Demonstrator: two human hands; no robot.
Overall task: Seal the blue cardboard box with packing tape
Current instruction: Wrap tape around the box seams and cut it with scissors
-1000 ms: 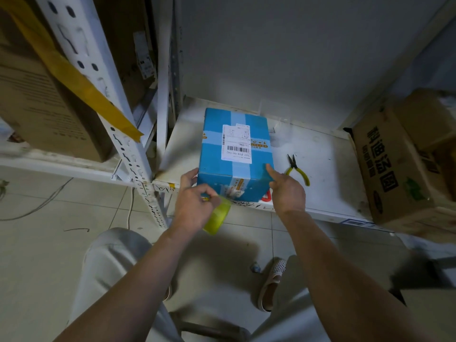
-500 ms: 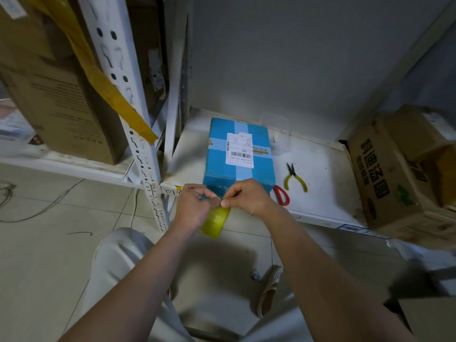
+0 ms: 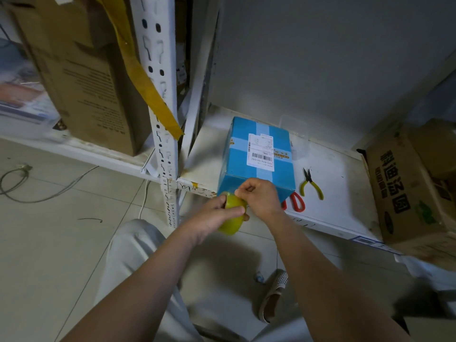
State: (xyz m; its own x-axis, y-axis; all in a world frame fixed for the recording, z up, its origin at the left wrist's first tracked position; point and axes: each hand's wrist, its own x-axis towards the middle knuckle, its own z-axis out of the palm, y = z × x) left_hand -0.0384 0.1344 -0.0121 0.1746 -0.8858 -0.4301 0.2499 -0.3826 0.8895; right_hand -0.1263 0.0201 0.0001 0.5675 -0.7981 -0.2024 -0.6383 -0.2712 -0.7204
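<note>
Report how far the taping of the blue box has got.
Done: the box sits closed on the shelf, pale strips already crossing its top. In hand: the left hand holds the tape roll while the right hand pinches at its edge. Left: pulling a strip, sticking it down, cutting it; scissors lie beside the box.

A low white shelf (image 3: pixel 333 193) carried the blue box (image 3: pixel 259 154), with pliers (image 3: pixel 311 185) beside it, red scissors (image 3: pixel 296 202) at its corner, and a brown carton (image 3: pixel 404 193) at the end.
</note>
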